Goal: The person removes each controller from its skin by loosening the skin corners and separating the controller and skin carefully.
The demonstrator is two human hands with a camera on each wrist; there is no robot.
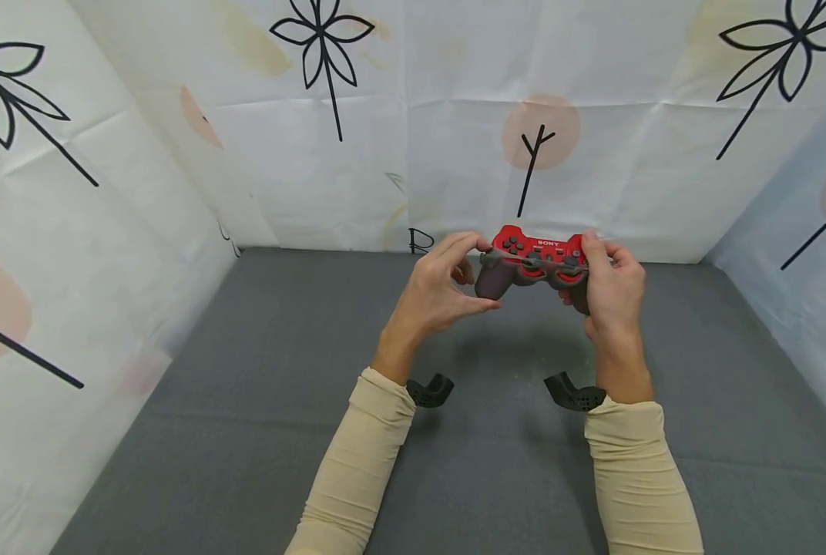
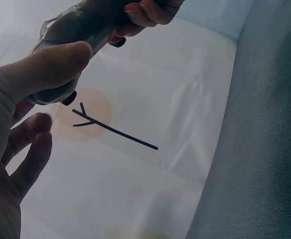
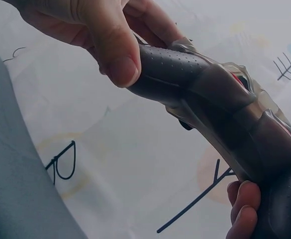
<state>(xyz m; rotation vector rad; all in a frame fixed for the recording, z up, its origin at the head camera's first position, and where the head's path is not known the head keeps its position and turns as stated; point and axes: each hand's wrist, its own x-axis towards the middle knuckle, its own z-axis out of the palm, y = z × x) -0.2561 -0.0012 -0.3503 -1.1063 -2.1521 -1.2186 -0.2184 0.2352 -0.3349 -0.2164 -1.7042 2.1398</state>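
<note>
A red and black game controller is held up above the grey surface, its red face with "SONY" lettering toward the head camera. My left hand pinches its left grip, thumb at the lower end and index finger at the upper corner. The left thumb lies against the dotted black grip in the right wrist view. My right hand holds the other grip, thumb over the front. Its curled fingers show beneath. Clear plastic runs along the controller's edge.
A grey cloth surface lies below both hands. White fabric walls printed with leaves and twigs rise behind and at both sides. Black wrist mounts stick out inward from the beige sleeves.
</note>
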